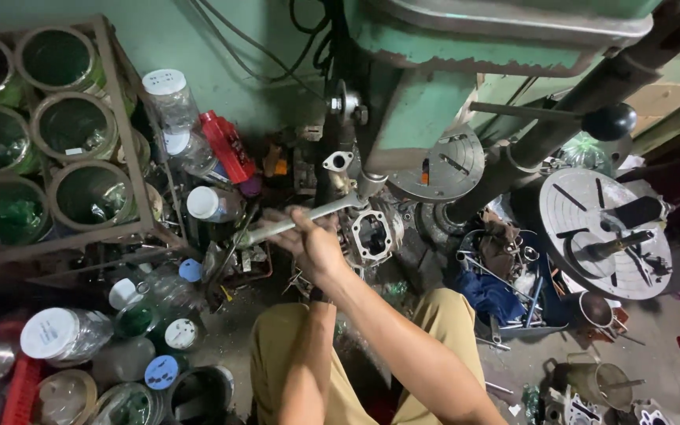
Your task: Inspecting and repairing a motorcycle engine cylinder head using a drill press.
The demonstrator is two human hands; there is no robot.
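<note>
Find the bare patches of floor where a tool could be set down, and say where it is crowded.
Bare floor lies between the capped jars and the knee. Another patch sits below the round slotted plate. Crowded: around the wrench and engine casing, and the blue parts tray.

Single view: head camera, looking steeply down from above at the floor [663,330], close over arms and knees.

wrench [301,219]: bare shiny metal | drill press [426,102]: chipped green paint | jars [64,334]: clear plastic
</note>
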